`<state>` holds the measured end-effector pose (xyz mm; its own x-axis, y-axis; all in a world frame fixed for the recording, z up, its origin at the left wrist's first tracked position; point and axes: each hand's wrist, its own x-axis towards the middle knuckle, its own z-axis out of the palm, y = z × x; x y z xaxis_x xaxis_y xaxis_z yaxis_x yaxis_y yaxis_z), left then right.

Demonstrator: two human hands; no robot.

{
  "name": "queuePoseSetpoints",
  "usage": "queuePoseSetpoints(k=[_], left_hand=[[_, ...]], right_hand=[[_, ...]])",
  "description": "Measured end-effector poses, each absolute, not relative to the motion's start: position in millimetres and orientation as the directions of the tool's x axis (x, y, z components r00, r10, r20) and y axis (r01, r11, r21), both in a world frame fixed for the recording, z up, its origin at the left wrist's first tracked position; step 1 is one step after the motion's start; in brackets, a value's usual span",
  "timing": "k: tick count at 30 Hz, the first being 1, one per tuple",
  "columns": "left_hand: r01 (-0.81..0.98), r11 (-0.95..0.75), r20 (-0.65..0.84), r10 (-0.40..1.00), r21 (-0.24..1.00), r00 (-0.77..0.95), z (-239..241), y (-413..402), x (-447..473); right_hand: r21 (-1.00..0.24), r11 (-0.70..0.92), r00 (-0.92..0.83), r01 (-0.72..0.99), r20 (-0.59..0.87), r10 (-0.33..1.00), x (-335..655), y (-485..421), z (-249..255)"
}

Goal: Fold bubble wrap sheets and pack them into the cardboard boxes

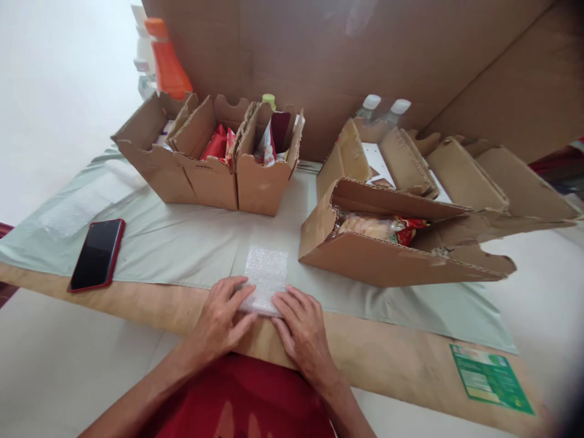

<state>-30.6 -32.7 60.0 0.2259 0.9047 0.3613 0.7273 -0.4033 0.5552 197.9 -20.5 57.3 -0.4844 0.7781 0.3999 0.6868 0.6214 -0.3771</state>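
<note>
A clear strip of bubble wrap point(266, 267) lies at the table's front edge, its near end folded or wrapped into a flat shape. Whether anything is inside the fold I cannot make out. My left hand point(224, 311) rests on the left side of the wrap, fingers and thumb closed on its edge. On the right side, my right hand point(303, 322) grips the wrap in the same way, fingertips on top and thumb at the near edge. The far end of the strip lies flat on the pale green cloth point(191, 249).
A phone in a red case point(97, 254) lies at left, near more bubble wrap point(84, 204). Cardboard bins point(205, 182) with packets stand behind; another cardboard bin point(383, 264) stands at right. Bottles, including an orange bottle point(170, 67), stand farther back. A green card point(491, 378) lies front right.
</note>
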Motion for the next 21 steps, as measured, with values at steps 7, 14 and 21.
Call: queuePoseSetpoints(k=[7, 14, 21], left_hand=[[0.699, -0.392, 0.307, 0.918, 0.598, 0.252, 63.2, -27.5, -30.1], [0.712, -0.231, 0.316, 0.949, 0.663, 0.014, 54.3, -14.0, -31.7], [0.055, 0.199, -0.200, 0.980, 0.978, 0.015, 72.3, -51.8, -14.6]], right_hand=[[-0.489, 0.529, -0.382, 0.694, 0.373, 0.845, 201.1, -21.6, 63.7], [-0.355, 0.604, -0.476, 0.714, 0.387, 0.790, 182.2, -9.6, 59.4], [-0.826, 0.249, -0.180, 0.506, 0.181, 0.967, 176.8, -14.4, 62.3]])
